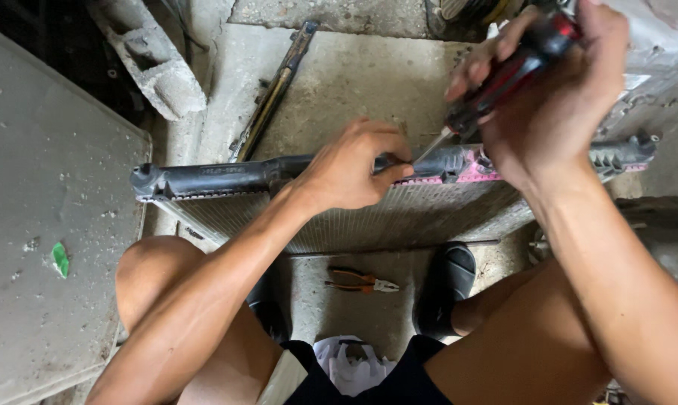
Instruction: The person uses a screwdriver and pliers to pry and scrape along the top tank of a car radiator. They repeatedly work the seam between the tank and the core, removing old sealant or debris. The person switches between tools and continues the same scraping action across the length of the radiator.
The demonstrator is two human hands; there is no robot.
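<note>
A car radiator (399,217) stands on edge in front of me, with a black plastic tank (211,178) along its top and a pink seal strip (470,171) showing at the right. My left hand (354,166) grips the top of the tank near its middle. My right hand (556,90) holds a screwdriver with a red and black handle (515,71). Its metal tip (427,150) points down-left to the tank's edge, right beside my left fingers.
Orange-handled pliers (360,281) lie on the concrete floor between my legs. A black sandal (448,281) is under the radiator's right half. A grey panel (39,225) fills the left. A concrete block (155,64) and a long metal bar (275,86) lie beyond.
</note>
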